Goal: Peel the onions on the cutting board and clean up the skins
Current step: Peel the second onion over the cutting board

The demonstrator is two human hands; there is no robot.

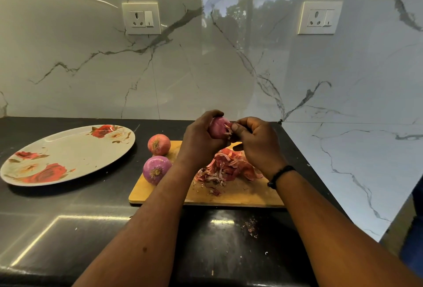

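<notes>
My left hand grips an onion above the board's far edge; my right hand pinches its skin. Peels pile mid-board; two onions crowd its left edge.

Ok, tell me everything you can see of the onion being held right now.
The held onion is small, round and purple-pink, glossy where bared. It is lifted above the far end of the wooden cutting board, touching neither it nor the skin pile. The left hand wraps it from the left; the right hand pinches a pale, papery shred at its right end. Its underside is hidden.
</notes>
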